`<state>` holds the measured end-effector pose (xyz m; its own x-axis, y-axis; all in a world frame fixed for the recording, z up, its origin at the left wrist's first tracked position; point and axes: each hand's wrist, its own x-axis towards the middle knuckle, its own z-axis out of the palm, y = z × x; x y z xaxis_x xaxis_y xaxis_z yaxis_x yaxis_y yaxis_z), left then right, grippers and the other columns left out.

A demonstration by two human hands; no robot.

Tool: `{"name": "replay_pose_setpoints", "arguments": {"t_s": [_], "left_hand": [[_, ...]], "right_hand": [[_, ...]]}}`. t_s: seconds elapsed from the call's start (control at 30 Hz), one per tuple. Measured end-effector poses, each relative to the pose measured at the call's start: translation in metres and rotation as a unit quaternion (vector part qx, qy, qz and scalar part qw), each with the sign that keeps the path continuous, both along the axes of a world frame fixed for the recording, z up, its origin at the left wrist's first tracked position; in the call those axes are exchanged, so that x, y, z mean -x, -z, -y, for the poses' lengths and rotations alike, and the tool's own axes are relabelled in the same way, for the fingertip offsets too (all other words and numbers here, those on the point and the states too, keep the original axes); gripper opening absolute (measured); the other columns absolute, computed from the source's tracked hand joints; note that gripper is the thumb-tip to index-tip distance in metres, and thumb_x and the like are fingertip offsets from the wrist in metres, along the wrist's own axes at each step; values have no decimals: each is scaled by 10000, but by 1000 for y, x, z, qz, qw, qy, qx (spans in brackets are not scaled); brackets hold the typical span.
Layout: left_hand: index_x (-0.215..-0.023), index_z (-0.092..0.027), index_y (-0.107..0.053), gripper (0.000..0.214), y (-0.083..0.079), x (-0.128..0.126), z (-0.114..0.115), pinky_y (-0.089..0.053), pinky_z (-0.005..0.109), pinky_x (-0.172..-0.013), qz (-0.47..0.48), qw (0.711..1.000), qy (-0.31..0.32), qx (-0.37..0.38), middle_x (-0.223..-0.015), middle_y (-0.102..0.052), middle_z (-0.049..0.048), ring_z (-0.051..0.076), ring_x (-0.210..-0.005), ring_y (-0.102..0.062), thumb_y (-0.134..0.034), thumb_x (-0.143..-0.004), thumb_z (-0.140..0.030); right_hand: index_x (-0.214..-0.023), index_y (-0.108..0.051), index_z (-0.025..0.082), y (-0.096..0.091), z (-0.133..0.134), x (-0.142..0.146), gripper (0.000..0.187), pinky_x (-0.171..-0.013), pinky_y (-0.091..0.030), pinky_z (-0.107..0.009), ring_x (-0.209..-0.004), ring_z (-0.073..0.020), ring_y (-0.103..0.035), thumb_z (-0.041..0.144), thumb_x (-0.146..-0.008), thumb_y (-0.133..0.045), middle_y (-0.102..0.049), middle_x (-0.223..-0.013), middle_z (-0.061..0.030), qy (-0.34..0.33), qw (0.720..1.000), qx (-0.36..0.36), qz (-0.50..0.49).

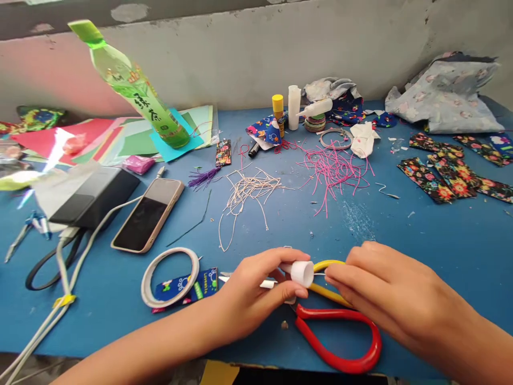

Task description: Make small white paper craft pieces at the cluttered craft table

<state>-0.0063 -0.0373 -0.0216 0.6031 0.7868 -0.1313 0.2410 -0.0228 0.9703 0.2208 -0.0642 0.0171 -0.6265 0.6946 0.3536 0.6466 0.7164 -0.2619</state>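
Note:
My left hand (pixel 260 289) pinches a small white tube (pixel 303 274), perhaps rolled paper, its round end facing right. Close beside it, my right hand (pixel 385 289) is closed, its thumb and fingertips on a thin white strand (pixel 319 274) that leads towards the tube. Beneath the hands lie scissors with red handles (pixel 339 361) and a tool with yellow handles (pixel 331 291); the left hand partly hides their blades. Left of that hand, a roll of white tape (pixel 148 280) rests over a blue patterned fabric piece (pixel 208 282).
Cream cords (pixel 252 187) and pink cords (pixel 336 166) lie mid-table. A phone (pixel 148 214), cables (pixel 86 251) and a green tea bottle (pixel 140 96) are at left. Glue bottles (pixel 294 107) stand behind; floral fabric strips (pixel 452 171) lie at right.

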Motion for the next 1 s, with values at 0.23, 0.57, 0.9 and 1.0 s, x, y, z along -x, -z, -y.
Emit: {"name": "replay_pose_setpoints", "arguments": {"t_s": [0.23, 0.57, 0.9, 1.0], "left_hand": [[-1126, -229, -655, 274, 6, 3, 1, -497, 195, -680, -40, 990, -2, -137, -877, -696, 22, 127, -728, -628, -662, -857, -281], [-1084, -217, -683, 285, 5, 3, 4, -545, 195, -648, -34, 996, -46, -74, -892, -708, 37, 136, -707, -659, -712, -810, -293], [-1005, -216, -695, 278, 3, -3, 4, -586, 136, -637, 62, 993, -89, -43, -877, -724, 0, 108, -697, -704, -762, -742, -155], [-991, -232, -695, 296, 3, -5, 3, -580, 115, -623, 82, 992, -90, -33, -816, -721, -29, 91, -665, -700, -758, -731, -107]], "right_hand": [[-773, -636, 183, -6, 4, 5, 370, -515, -312, -338, -540, -161, -407, 104, -968, -332, -519, -607, -19, -18, 997, -63, 39], [-666, -599, 190, -2, 4, 8, 402, -518, -315, -344, -536, -162, -422, 92, -958, -342, -530, -592, -30, -6, 997, -80, 16], [-762, -621, 124, 9, 5, 10, 333, -602, -339, -322, -624, -172, -442, 67, -961, -359, -558, -664, -49, 8, 996, -92, -17], [-791, -628, 112, 12, 4, 10, 291, -611, -339, -315, -633, -170, -438, 59, -946, -388, -543, -676, -47, 8, 997, -70, -26]]}}
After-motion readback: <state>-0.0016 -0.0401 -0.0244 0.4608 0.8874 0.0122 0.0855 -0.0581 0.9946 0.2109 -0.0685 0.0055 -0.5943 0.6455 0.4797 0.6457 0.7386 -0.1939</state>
